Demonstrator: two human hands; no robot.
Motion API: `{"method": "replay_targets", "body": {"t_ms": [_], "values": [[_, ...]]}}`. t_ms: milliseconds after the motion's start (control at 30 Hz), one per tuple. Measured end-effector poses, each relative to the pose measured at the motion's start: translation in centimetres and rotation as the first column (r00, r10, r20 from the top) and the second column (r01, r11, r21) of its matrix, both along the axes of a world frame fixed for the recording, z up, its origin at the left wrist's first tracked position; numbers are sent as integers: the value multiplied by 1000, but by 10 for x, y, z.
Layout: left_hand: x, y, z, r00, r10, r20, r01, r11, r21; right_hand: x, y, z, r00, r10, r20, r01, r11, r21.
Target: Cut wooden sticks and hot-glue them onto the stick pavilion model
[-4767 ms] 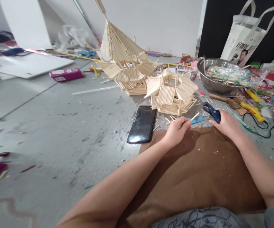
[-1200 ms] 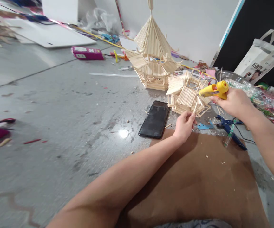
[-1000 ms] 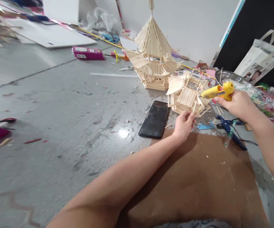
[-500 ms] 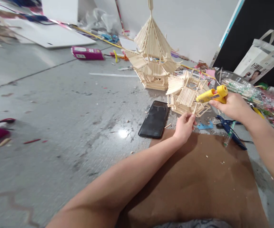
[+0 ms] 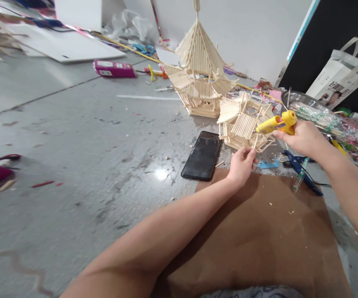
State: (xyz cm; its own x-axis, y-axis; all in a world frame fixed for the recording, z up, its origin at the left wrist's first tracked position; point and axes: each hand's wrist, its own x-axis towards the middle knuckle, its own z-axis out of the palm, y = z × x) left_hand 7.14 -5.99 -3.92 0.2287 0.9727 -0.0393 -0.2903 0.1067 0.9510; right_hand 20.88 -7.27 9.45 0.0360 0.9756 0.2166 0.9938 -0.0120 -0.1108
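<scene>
My left hand pinches a short wooden stick between thumb and fingertips, upright at the near side of a small stick-built model. My right hand is wrapped round a yellow glue gun. The gun's nozzle points left and meets the upper end of the stick, or comes very near it. The small model has several slatted roof panels and an open frame on its right side. Behind it stands a taller stick pagoda with a pointed roof.
A black phone lies left of my left hand. Blue pliers and a blue scrap lie below the glue gun. Brown board covers the floor before me. Wrapped sticks and a metal bowl are at right.
Both hands hold nearly the same pose. The glue gun has shifted very slightly; the stick stays in my left fingers.
</scene>
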Motion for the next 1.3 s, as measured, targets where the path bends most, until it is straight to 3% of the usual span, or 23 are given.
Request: {"method": "replay_targets", "body": {"t_ms": [267, 433, 500, 600, 700, 1300], "values": [[-1, 0, 1, 1000, -2, -6, 2, 1000, 2, 3, 0, -1, 1000, 5, -18, -4, 1000, 31], [-1, 0, 1, 1000, 2, -7, -2, 1000, 28, 15, -7, -5, 979, -16, -204, 24, 999, 40], [-1, 0, -1, 1000, 3, -4, -3, 999, 53, 22, -11, -8, 929, -48, -366, 40, 999, -29], [0, 0, -3, 1000, 4, 0, -4, 997, 80, 31, -18, -12, 785, -95, -612, 12, 990, -139], [-1, 0, -4, 1000, -3, -2, 3, 996, 94, 36, -22, -14, 681, -113, -724, -6, 987, -159], [0, 0, -4, 1000, -11, -20, 13, 994, 108, 34, -20, -13, 685, -108, -721, 12, 990, -137]]}}
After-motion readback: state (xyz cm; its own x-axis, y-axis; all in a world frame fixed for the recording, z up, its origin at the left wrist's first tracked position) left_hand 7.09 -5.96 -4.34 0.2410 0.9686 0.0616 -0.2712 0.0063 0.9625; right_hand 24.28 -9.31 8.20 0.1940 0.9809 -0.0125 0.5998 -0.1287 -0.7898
